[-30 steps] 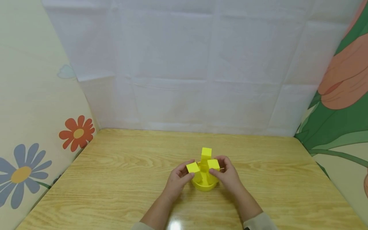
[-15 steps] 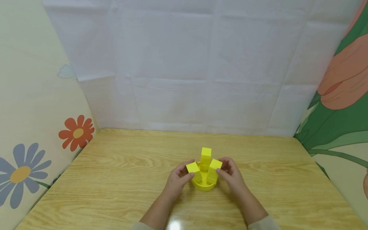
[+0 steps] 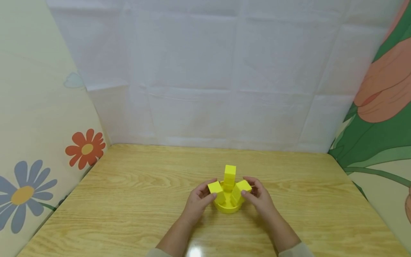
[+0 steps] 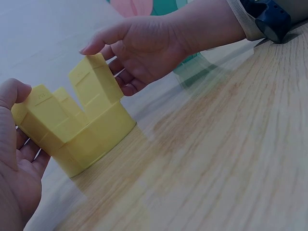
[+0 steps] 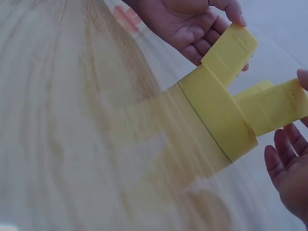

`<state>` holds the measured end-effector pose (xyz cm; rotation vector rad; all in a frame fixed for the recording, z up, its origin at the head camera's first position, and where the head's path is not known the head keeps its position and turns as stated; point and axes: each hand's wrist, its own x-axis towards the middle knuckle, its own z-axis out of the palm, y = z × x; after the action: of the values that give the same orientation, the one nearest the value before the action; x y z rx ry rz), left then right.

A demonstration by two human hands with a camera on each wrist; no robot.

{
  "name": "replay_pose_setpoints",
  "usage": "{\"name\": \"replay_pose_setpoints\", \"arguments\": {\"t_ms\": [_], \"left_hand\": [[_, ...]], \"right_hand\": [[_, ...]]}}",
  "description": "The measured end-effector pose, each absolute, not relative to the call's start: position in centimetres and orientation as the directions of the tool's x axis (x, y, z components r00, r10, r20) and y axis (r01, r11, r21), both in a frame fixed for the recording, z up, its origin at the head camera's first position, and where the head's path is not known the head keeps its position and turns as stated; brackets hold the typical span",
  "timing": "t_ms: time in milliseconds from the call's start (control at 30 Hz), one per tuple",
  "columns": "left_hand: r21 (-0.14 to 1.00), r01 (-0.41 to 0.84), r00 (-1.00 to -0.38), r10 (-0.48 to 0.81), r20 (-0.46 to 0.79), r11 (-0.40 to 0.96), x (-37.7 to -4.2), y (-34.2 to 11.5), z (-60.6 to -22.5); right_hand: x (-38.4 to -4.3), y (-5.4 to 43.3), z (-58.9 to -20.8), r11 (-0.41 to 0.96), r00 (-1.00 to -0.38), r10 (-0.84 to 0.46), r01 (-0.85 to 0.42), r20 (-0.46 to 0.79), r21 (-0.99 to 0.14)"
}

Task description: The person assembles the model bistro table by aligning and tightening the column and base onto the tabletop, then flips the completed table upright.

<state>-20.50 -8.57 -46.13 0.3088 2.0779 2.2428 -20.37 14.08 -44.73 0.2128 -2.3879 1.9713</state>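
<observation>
A round yellow plastic base (image 3: 227,210) sits on the wooden table, with three yellow square-topped blocks rising from it. My left hand (image 3: 197,203) pinches the left block (image 3: 216,187) between thumb and fingers; this block leans outward. On the other side my right hand (image 3: 261,200) holds the right block (image 3: 243,186) by its upper end, and it tilts outward too. The back block (image 3: 230,172) stands upright, untouched by either hand. Raised digits mark the side of the base (image 5: 224,115) in the right wrist view. How the blocks join the base is hidden.
The wood-grain table (image 3: 144,185) reaches back to a white hanging sheet (image 3: 199,78). Walls painted with flowers flank it on both sides. A dark wristwatch (image 4: 272,21) is on the right wrist.
The right block has tipped outward to the right, away from the middle of the base, and my right hand has shifted right with it. The left hand and back block look unmoved.
</observation>
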Motion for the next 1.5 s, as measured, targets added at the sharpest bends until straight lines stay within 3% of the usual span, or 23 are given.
{"name": "replay_pose_setpoints", "arguments": {"t_ms": [400,967,1133,1233,1367,1500], "left_hand": [[0.992,0.081,-0.978,0.185,0.098,-0.098,-20.5,-8.5,-46.2],[0.991,0.081,-0.978,0.186,0.099,-0.104,-20.5,-8.5,-46.0],[0.991,0.079,-0.977,0.190,0.098,-0.105,-20.6,-8.6,-46.1],[0.991,0.082,-0.976,0.192,0.102,-0.108,-20.6,-8.6,-46.1],[0.991,0.081,-0.977,0.190,0.101,-0.110,-20.6,-8.5,-46.2],[0.991,0.077,-0.978,0.187,0.096,-0.108,-20.6,-8.5,-46.2]], "right_hand": [[-19.3,15.2,-44.9,0.120,-0.989,-0.082,-0.134,0.125,-0.984],[-19.3,15.3,-45.0,0.149,-0.985,-0.114,-0.143,0.126,-0.978],[-19.4,15.4,-45.2,0.187,-0.951,-0.230,-0.251,0.206,-0.950],[-19.6,15.6,-45.3,0.136,-0.911,-0.345,-0.288,0.227,-0.948],[-19.9,15.8,-45.3,0.054,-0.861,-0.465,-0.260,0.206,-0.964],[-20.2,15.8,-45.1,0.029,-0.847,-0.503,-0.217,0.174,-0.976]]}}
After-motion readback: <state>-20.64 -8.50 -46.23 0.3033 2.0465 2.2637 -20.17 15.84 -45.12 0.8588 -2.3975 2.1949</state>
